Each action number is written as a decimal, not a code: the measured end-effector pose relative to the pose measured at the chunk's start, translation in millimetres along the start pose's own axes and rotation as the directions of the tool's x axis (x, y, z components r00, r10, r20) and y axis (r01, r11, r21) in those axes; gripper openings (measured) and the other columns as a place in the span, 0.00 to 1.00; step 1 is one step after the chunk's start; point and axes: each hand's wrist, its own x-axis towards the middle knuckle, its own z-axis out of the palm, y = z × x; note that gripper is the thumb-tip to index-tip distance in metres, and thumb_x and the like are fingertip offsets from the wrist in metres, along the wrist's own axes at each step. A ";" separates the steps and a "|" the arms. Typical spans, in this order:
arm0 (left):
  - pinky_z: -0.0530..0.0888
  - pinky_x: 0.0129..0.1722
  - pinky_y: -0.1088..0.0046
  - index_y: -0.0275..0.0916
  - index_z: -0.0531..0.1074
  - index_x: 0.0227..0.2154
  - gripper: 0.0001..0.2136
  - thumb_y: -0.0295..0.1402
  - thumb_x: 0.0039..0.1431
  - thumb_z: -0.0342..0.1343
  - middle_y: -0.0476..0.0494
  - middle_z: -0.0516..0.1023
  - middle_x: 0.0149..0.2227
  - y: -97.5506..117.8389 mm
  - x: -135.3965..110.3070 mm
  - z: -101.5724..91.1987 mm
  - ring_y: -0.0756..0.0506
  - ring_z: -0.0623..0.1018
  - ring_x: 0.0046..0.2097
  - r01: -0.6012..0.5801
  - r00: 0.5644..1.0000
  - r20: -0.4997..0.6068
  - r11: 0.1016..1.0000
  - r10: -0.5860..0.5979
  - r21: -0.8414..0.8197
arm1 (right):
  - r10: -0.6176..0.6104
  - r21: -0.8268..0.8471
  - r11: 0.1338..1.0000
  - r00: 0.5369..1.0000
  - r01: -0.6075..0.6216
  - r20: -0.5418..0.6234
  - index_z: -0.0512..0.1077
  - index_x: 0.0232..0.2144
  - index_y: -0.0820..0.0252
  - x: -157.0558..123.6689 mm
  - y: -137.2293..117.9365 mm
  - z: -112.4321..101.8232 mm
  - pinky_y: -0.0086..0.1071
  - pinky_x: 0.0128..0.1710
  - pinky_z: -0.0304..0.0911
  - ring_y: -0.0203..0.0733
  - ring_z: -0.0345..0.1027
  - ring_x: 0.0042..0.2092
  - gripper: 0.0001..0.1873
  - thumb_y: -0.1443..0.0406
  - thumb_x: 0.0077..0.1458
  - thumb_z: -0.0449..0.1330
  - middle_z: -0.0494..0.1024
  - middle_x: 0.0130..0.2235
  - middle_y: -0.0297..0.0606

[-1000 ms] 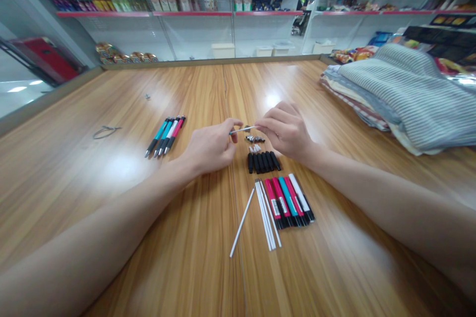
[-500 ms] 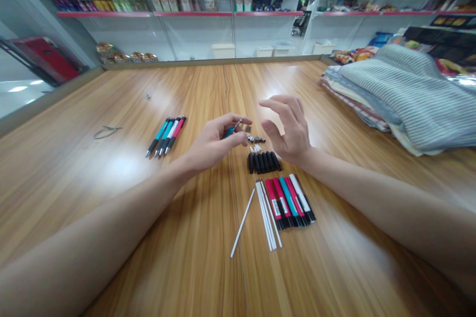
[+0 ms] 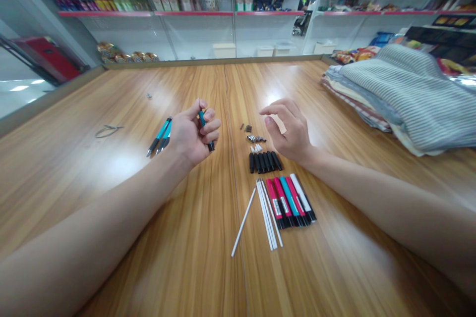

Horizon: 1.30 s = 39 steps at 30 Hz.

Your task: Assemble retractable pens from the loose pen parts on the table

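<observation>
My left hand (image 3: 195,131) is closed around a teal pen barrel (image 3: 202,118) with a black end, held upright above the table. Its fingers wrap the middle of the barrel. Behind that hand lie assembled pens (image 3: 159,136), partly covered by it. My right hand (image 3: 288,129) is raised with curved, parted fingers and nothing in it. Beside it, in a column, are small springs (image 3: 248,129), silver pen tips (image 3: 256,138), small white pieces (image 3: 256,148) and black grips (image 3: 265,162). Closer to me lie white refills (image 3: 267,215) and pink, teal and white pen barrels (image 3: 291,202).
A grey loop of cord (image 3: 107,132) and a small shiny piece (image 3: 148,95) lie on the wooden table at left. Folded striped cloths (image 3: 405,94) are piled at right. A raised rim (image 3: 223,61) edges the far side, with stocked shelves (image 3: 193,13) beyond.
My left hand has drawn back left from the springs and turned upward, bringing the teal barrel upright. A single spring now shows beside the others. My right hand has barely moved.
</observation>
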 end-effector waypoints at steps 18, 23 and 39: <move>0.46 0.12 0.82 0.39 0.60 0.27 0.09 0.35 0.62 0.51 0.55 0.59 0.20 -7.6 3.1 -7.0 0.57 0.53 0.15 -0.040 0.999 -0.014 0.983 0.043 0.179 | 0.007 0.037 0.999 0.999 -0.009 0.053 0.73 0.38 0.60 -1.2 1.7 1.0 0.39 0.49 0.58 0.42 0.65 0.44 0.09 0.68 0.60 0.52 0.73 0.37 0.39; 0.49 0.15 0.83 0.37 0.61 0.25 0.13 0.39 0.59 0.55 0.53 0.62 0.21 -24.5 -3.3 -5.6 0.57 0.56 0.18 -0.220 0.975 0.146 0.805 0.167 0.551 | 0.012 0.018 1.000 0.996 -0.014 0.089 0.73 0.37 0.60 -1.7 4.0 1.2 0.39 0.48 0.57 0.42 0.64 0.43 0.09 0.67 0.59 0.52 0.74 0.37 0.40; 0.56 0.20 0.78 0.35 0.67 0.26 0.13 0.39 0.61 0.51 0.50 0.63 0.22 -35.4 -1.6 -20.8 0.54 0.60 0.23 -0.270 0.931 0.363 0.579 -0.049 0.770 | -0.009 0.071 0.997 0.982 -0.005 0.188 0.74 0.36 0.62 -1.6 1.5 1.0 0.35 0.46 0.60 0.39 0.66 0.39 0.07 0.68 0.56 0.56 0.76 0.35 0.38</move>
